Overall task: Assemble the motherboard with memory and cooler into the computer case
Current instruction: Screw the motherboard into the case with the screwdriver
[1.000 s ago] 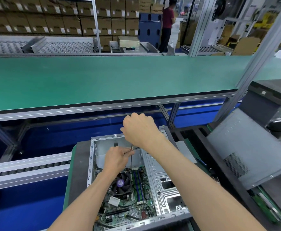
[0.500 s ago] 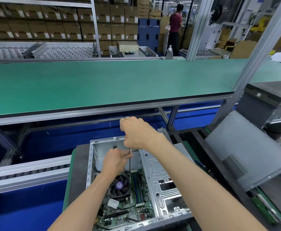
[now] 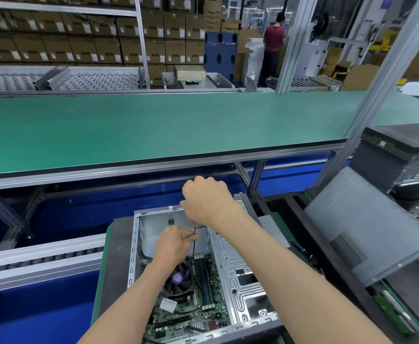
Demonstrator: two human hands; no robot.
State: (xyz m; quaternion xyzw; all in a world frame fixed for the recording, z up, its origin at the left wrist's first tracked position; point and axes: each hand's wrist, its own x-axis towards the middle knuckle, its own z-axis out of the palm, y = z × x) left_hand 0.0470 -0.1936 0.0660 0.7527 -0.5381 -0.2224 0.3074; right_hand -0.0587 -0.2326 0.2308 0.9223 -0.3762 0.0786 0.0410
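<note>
Both hands over the open computer case (image 3: 238, 289): right hand (image 3: 208, 199) fisted around a screwdriver (image 3: 195, 227), left hand (image 3: 173, 244) pinching its shaft above the motherboard (image 3: 191, 311), seated inside.

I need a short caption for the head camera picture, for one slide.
Right hand grips a screwdriver upright, left hand pinches its shaft, above the motherboard in the open computer case.
</note>
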